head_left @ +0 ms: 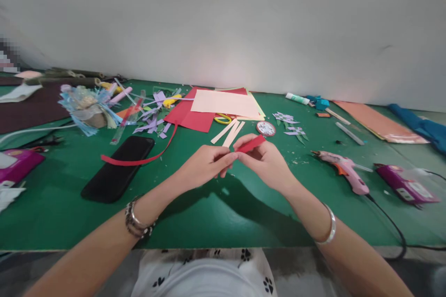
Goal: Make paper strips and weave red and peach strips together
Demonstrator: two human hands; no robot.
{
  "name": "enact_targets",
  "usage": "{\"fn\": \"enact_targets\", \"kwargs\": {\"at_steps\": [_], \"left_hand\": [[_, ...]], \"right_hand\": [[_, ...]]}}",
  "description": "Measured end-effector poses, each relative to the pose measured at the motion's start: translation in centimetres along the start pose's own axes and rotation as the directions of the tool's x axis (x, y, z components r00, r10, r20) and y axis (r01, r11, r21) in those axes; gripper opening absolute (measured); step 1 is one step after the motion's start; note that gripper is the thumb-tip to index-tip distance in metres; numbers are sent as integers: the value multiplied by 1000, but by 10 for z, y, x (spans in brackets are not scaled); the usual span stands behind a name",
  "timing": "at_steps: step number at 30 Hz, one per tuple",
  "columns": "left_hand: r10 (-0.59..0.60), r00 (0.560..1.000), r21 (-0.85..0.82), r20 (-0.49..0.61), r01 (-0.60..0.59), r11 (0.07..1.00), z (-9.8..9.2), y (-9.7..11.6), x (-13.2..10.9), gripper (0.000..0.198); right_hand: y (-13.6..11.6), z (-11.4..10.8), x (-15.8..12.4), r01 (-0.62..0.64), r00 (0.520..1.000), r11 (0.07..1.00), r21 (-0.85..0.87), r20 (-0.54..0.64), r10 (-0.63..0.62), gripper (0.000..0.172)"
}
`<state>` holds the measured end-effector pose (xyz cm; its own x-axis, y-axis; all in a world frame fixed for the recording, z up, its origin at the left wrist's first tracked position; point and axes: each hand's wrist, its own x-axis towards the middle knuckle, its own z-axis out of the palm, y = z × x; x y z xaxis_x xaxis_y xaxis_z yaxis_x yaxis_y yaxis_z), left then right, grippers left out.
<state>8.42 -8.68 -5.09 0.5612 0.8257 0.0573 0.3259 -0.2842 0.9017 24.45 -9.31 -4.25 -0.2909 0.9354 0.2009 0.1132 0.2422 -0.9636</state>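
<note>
A short red paper strip (251,144) is held over the middle of the green table. My right hand (266,164) has its fingers closed round the strip, the thumb pressing its near end. Touching that same end are the pinched thumb and fingers of my left hand (212,163); the fingers partly hide where they grip. Just beyond lie several pale paper strips (230,134). Farther back, yellow-handled scissors (223,119) stick out from under a pale pink sheet (225,102), which rests on red paper (190,116). A round pin case (265,128) sits to the right.
A black phone (118,171) lies at left, a long red strip (139,162) across it. Purple paper flowers (151,118) and a ruler (128,118) are behind. At right are a pink glue gun (344,169) with its cord, a purple box (406,183) and a glue stick (297,98).
</note>
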Motion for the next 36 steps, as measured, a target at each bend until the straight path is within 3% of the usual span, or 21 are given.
{"fn": "enact_targets", "kwargs": {"at_steps": [2, 8, 13, 19, 26, 33, 36], "left_hand": [[4, 1000, -34, 25, -3, 999, -1, 1, 0, 37], [29, 997, -12, -75, -29, 999, -2, 0, -1, 31], [45, 991, -23, -130, -48, 999, -2, 1, 2, 23], [38, 987, -85, -157, -51, 995, 1, 4, 5, 25], [63, 993, 87, -97, -54, 995, 1, 8, 2, 24], [145, 958, 239, -246, -85, 967, 8, 11, 2, 27], [157, 955, 195, -250, -109, 975, 9, 12, 3, 30]], "right_hand": [[-4, 0, 2, 15, 999, 1000, -8, -28, -15, 12], [-8, 1, 9, -47, 987, 999, -14, -154, 45, 10], [-7, 4, 13, -80, 987, 997, 5, -140, 80, 17], [-12, 2, 16, -19, 987, 998, -60, -162, 9, 21], [-16, 2, 17, 23, 973, 984, -179, -221, -63, 16], [-19, 9, 11, 81, 948, 950, -303, -272, -167, 18], [-18, 9, 8, 116, 945, 928, -354, -247, -213, 19]]}}
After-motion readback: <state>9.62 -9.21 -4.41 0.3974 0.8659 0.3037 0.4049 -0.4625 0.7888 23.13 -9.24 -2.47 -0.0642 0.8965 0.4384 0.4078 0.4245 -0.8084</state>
